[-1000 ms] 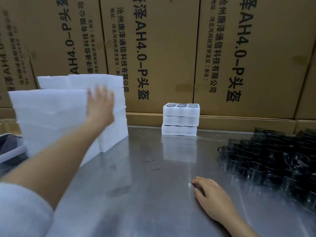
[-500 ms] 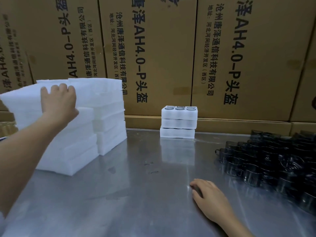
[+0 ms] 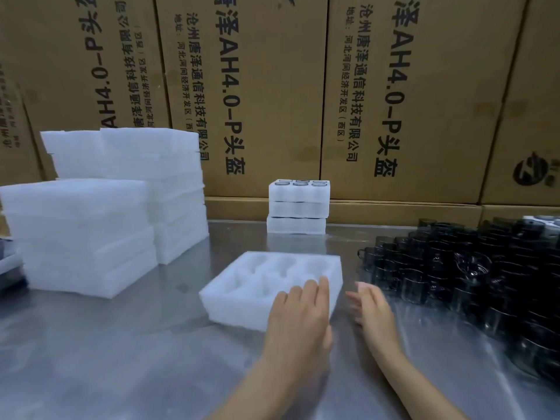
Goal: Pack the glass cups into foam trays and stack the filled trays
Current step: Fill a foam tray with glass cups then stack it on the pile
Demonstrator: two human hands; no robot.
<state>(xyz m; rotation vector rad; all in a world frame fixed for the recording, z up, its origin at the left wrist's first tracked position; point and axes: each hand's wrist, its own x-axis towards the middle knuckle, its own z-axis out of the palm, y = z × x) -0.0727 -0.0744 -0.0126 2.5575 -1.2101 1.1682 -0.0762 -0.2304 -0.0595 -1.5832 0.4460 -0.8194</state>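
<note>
White moulded foam tray with six empty round pockets — lies flat on the brushed steel table, mid-front. Left hand rests on its near right corner, fingers straight and together; right hand just beside, fingers loosely apart, holding nothing. Step judged: fresh tray placed, filling not begun. Next move calls for reaching right to the cluster of dark glass handled cups. Three filled trays stacked behind; blank foam stacks left.

An empty foam tray lies on the table; the left hand rests flat on its near corner, the right hand just beside it, fingers straight.
</note>
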